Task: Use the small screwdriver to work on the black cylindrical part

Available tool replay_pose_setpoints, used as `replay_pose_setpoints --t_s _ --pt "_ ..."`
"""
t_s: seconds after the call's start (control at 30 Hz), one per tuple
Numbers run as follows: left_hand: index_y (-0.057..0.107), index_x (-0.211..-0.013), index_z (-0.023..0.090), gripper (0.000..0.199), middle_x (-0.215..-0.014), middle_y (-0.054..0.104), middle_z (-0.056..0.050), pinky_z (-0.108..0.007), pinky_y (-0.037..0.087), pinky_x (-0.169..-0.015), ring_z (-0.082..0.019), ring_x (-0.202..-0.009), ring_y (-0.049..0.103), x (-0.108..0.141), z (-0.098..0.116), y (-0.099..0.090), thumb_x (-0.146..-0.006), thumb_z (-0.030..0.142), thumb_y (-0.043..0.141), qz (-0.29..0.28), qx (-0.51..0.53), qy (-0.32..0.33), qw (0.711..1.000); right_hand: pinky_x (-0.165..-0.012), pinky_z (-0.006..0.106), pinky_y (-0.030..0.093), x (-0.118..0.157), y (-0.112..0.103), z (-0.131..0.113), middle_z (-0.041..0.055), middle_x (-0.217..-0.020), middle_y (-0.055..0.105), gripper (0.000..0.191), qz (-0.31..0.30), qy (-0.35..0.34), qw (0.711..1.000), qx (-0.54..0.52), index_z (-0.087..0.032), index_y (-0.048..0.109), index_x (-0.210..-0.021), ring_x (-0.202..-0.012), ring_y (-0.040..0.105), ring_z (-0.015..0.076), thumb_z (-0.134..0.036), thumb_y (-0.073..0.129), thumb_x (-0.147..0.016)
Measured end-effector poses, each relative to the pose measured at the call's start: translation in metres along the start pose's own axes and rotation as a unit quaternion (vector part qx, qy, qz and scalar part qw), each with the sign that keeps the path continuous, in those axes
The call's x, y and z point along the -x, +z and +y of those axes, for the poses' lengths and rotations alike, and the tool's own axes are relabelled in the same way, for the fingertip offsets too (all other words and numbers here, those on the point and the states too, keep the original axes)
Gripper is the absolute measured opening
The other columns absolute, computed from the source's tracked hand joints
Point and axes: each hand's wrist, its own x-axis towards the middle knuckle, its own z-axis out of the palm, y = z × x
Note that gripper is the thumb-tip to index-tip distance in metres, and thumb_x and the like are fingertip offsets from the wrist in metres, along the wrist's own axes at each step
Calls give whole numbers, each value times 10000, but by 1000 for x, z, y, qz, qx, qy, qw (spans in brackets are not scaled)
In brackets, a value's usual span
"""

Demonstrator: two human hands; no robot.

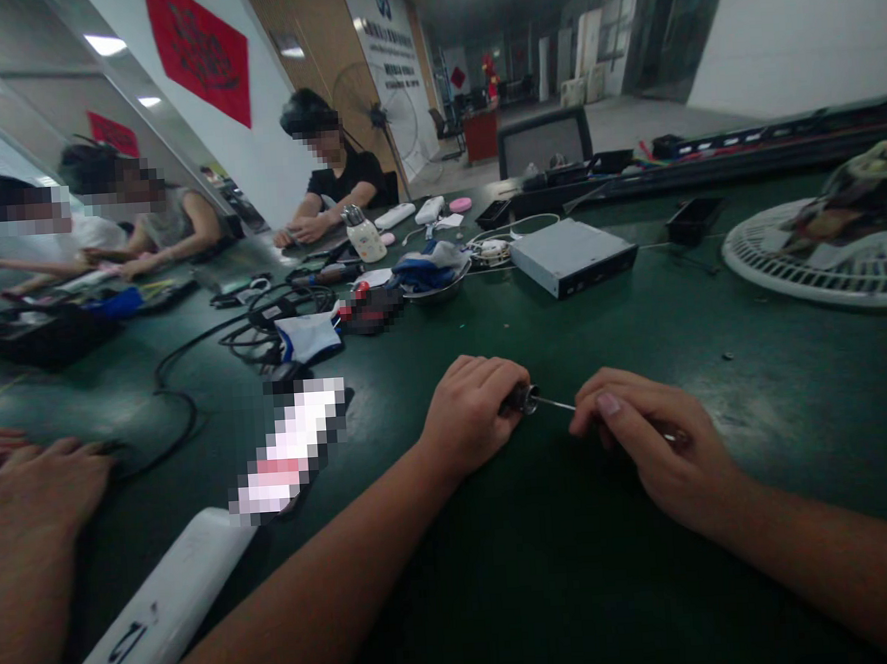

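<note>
Your left hand (pixel 474 410) is curled closed around a small metal part (pixel 529 399), with the part's round end showing past the fingers, on the side toward your right hand (pixel 645 440). Your right hand is closed around a thin metal rod (pixel 557 403), with the thumb laid against the curled fingers.

The rod's long axis runs mainly left to right between your hands, its right end slightly nearer you. Its left end meets the part's round end; whether it enters an opening cannot be told. The part lies to the left of your right hand—your left hand is the nearer, since it encloses most of the part.

Both hands are low over the desk (pixel 494 549). Beyond them sits a flat metal box (pixel 570 249); a phone (pixel 296 446) lies beyond your left forearm, to its left.
</note>
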Motion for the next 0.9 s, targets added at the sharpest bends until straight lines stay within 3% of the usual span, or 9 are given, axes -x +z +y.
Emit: replay_pose_setpoints --t_s 0.07,0.27,0.47,0.6,0.73,0.9 --pt "580 -958 206 214 -950 708 -17 -338 440 -809 -180 -877 639 0 0 0 -778 116 653 -2 -2 1 1000 -581 307 401 0 0 0 28 -812 603 356 -19 4 1000 -2 -208 668 -803 -647 537 144 -293 410 -1032" --pt "598 -971 212 183 -1007 715 -20 -352 428 -854 -189 -930 633 -1 1 -3 -820 113 622 -7 -23 26 999 -610 311 406 0 1 1 28 -800 586 348 29 3 1000 8 -208 647 -788 -669 535 150 -295 416 -1032" --pt "610 -933 211 121 -1007 710 -16 -347 421 -856 -179 -917 611 -1 3 -5 -869 112 583 29 -51 26 998 -617 289 410 -3 -1 3 14 -845 591 321 -27 21 999 -11 -211 664 -835 -693 546 133 -300 427 -1033" --pt "615 -946 210 132 -1021 701 -22 -351 412 -841 -181 -898 596 -2 5 -3 -883 107 561 6 -64 30 997 -583 285 390 -3 -1 3 -2 -778 564 328 -56 36 998 14 -204 643 -810 -642 524 125 -336 435 -1028" --pt "616 -957 206 128 -1019 690 -27 -349 408 -805 -183 -882 585 -2 6 -2 -888 114 561 -6 -71 24 997 -541 289 347 -2 1 1 -28 -643 492 364 -33 46 996 70 -197 601 -731 -552 470 116 -324 428 -1025" --pt "601 -930 198 90 -992 679 -23 -351 425 -782 -187 -885 593 -2 7 -3 -876 130 582 11 -80 2 997 -547 290 352 -2 2 0 -28 -620 487 367 -2 58 993 98 -196 566 -680 -556 480 118 -297 441 -1010"
